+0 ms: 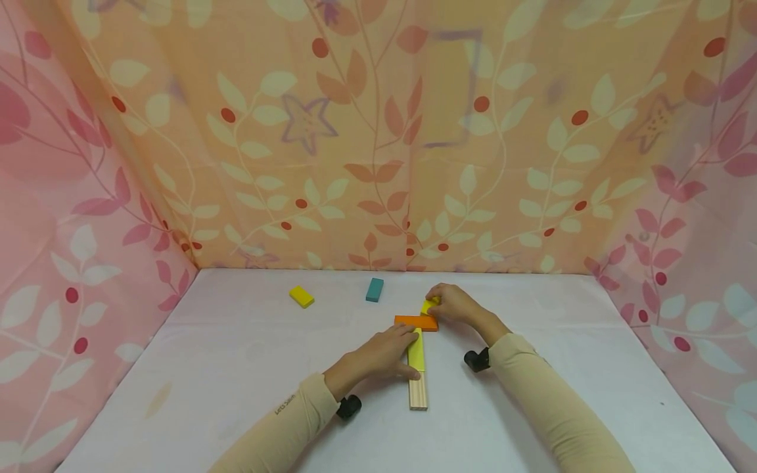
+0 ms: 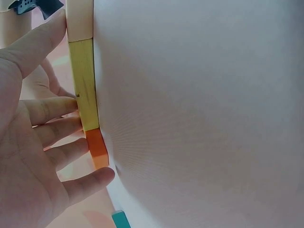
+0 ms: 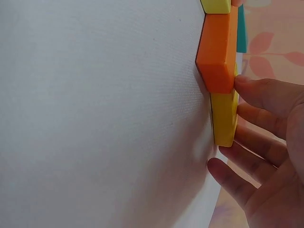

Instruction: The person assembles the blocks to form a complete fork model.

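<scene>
A plain wooden block (image 1: 418, 395) and a light yellow block (image 1: 416, 355) lie end to end, pointing away from me. Across the far end sits an orange block (image 1: 414, 323). My left hand (image 1: 380, 353) rests along their left side, fingers fairly straight; its thumb is near the joint between wood and yellow, and its fingertips reach toward the orange block. Behind the orange block, my right hand (image 1: 457, 305) holds a bright yellow block (image 3: 223, 118) that meets the orange one's end. The right thumb (image 3: 259, 92) is by the joint, with the other fingers along the yellow block.
A teal block (image 1: 374, 290) and another yellow block (image 1: 301, 296) lie toward the back of the white-covered table (image 1: 236, 368). Patterned cloth (image 1: 378, 164) stands around the back and sides. Each wrist carries a small black camera (image 1: 350, 406).
</scene>
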{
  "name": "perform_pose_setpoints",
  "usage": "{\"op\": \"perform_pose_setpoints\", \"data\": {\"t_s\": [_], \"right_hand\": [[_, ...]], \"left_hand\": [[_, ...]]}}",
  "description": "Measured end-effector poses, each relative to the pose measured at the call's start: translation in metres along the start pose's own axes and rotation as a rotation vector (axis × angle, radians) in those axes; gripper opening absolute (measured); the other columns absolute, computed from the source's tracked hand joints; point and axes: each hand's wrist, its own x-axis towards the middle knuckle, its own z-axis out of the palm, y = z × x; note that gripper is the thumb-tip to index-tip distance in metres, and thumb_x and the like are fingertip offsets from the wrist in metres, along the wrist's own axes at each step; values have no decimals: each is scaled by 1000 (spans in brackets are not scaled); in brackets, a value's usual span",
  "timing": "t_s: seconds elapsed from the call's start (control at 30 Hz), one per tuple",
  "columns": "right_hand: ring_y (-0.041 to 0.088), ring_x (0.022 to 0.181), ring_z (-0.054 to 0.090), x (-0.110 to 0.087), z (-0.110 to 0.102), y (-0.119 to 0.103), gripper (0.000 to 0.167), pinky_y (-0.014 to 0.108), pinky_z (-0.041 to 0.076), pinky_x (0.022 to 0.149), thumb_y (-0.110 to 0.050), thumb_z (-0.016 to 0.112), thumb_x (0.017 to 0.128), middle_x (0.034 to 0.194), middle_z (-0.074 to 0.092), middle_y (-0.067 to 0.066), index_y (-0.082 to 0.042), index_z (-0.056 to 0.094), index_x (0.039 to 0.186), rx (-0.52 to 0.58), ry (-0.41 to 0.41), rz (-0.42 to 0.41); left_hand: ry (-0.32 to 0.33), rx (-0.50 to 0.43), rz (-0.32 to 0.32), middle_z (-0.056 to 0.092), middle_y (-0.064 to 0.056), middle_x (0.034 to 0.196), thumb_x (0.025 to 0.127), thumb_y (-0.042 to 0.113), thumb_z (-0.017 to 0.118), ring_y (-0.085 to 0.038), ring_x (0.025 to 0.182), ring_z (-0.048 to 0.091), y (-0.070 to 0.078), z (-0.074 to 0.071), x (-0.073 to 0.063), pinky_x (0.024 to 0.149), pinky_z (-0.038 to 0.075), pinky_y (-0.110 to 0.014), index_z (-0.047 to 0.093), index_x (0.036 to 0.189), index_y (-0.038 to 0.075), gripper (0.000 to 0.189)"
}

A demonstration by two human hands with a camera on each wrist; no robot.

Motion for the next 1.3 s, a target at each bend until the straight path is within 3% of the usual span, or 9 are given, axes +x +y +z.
{"op": "perform_pose_setpoints", "data": {"t_s": [0.53, 1.07, 1.3], "right_hand": [[31, 112, 59, -1, -1, -1, 31, 47, 47, 103, -16, 72, 87, 119, 64, 15, 0, 70, 114, -22, -11, -25], [28, 106, 61, -1, -4, -2, 34, 45, 50, 99, -23, 73, 87, 115, 65, 14, -1, 71, 111, -78, -14, -50], [32, 112, 60, 7, -7, -4, 35, 48, 47, 103, -24, 69, 90, 120, 64, 16, 0, 68, 116, -45, 4, -56]], "left_hand": [[-10, 9, -36, 40, 0, 155, 77, 57, 74, -20, 144, 35, 2, -1, -1, 112, 39, -48, 45, 146, 17, 85], [3, -11, -25, 41, -2, 154, 78, 55, 74, -22, 143, 36, 1, 0, -2, 113, 38, -49, 46, 146, 15, 83], [2, -18, -17, 41, -2, 154, 78, 56, 74, -21, 143, 36, 0, 2, 1, 113, 39, -47, 46, 146, 16, 84]]}}
